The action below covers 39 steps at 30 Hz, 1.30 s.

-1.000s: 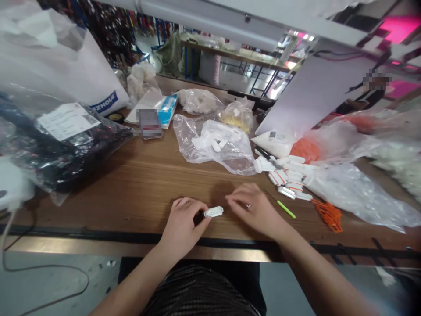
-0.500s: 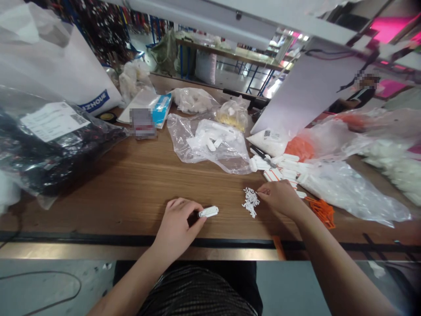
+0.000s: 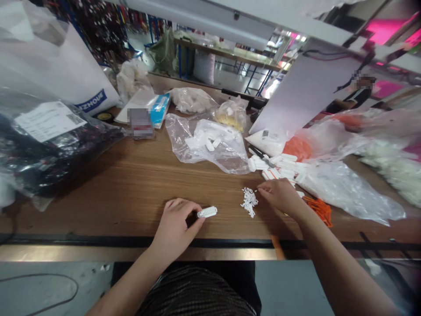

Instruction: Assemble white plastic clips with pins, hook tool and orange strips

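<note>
Brown wood-grain table (image 3: 125,184), busy workshop behind. White block (image 3: 210,212), rows of small cells on its face, sits close to the table's front edge, roughly centre. Left hand (image 3: 177,221) pinches its left end between thumb and fingers; right end juts out uncovered. Just right of the block, clear of it: loose pile of tiny white pieces (image 3: 250,202) on the wood. Right hand (image 3: 279,195) at the pile's upper right edge, thumb and fingertips drawn close together; cannot tell if a piece is between them. Orange strips (image 3: 321,211) bunched right of that hand. Beyond it, heap of white plastic parts (image 3: 289,163), some with orange lines, partly hidden by the hand. Clear bag (image 3: 355,193) lies right of the heap, orange-filled bag (image 3: 299,149) behind. Straight ahead, flattened clear bag (image 3: 237,156) with white parts in or on it; bag with yellow contents (image 3: 226,119) behind that. Left: blue-and-white packet (image 3: 160,109), dark-filled clear bag (image 3: 49,162) with white label, big white bag (image 3: 79,74) behind. Far back: second table (image 3: 226,52), upright pale panel (image 3: 286,83), another person (image 3: 358,94) at right.
</note>
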Available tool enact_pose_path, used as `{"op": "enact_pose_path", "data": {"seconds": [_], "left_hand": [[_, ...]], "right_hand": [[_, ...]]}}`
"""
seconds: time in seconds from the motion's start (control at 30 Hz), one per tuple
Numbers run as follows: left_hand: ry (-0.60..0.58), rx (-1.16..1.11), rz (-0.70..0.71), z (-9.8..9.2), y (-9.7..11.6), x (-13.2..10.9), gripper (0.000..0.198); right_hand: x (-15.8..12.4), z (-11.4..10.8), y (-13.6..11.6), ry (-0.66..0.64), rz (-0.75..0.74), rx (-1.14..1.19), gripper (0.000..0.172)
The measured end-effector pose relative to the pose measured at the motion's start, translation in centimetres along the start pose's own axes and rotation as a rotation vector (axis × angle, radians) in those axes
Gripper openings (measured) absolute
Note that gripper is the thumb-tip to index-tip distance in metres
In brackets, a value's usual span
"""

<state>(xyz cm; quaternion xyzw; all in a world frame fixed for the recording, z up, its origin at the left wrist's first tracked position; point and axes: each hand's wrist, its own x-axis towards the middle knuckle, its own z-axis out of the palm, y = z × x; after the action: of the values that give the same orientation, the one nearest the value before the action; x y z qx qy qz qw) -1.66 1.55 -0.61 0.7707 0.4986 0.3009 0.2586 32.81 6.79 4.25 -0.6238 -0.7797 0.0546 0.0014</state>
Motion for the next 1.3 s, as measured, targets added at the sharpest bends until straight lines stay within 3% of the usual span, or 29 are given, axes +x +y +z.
{"op": "enact_pose_path", "data": {"seconds": [0.2,0.37,0.53,0.7,0.87,1.0,1.1,1.2,1.3], "left_hand": [[0.002,-0.006,0.012,0.0,0.0,0.0,0.005],[0.007,-0.004,0.012,0.0,0.0,0.1,0.005],[0.014,-0.005,0.013,0.1,-0.1,0.0,0.006],[0.012,-0.017,0.014,0.1,-0.1,0.0,0.007],[0.015,-0.023,0.012,0.1,0.0,0.2,0.007],[0.011,-0.026,0.011,0.0,0.2,0.1,0.009],[0.024,-0.027,0.014,0.0,0.2,0.1,0.009],[0.031,-0.029,0.023,0.0,0.2,0.1,0.006],[0.033,-0.033,0.021,0.0,0.3,0.1,0.006]], "right_hand": [[-0.2,0.1,-0.4,0.018,-0.028,0.147,0.026],[-0.1,0.5,0.3,0.069,0.048,0.142,0.025],[0.0,0.3,0.0,-0.038,0.114,0.142,0.023],[0.1,0.4,-0.4,-0.048,0.103,0.190,0.025],[0.4,0.7,-0.5,-0.071,0.182,0.217,0.022],[0.2,0.3,-3.9,0.051,0.094,0.372,0.017],[-0.1,0.1,-8.7,0.102,-0.159,0.579,0.017],[0.1,0.7,-12.7,0.106,-0.384,0.597,0.012],[0.7,1.7,-14.3,0.096,-0.452,0.551,0.010]]}}
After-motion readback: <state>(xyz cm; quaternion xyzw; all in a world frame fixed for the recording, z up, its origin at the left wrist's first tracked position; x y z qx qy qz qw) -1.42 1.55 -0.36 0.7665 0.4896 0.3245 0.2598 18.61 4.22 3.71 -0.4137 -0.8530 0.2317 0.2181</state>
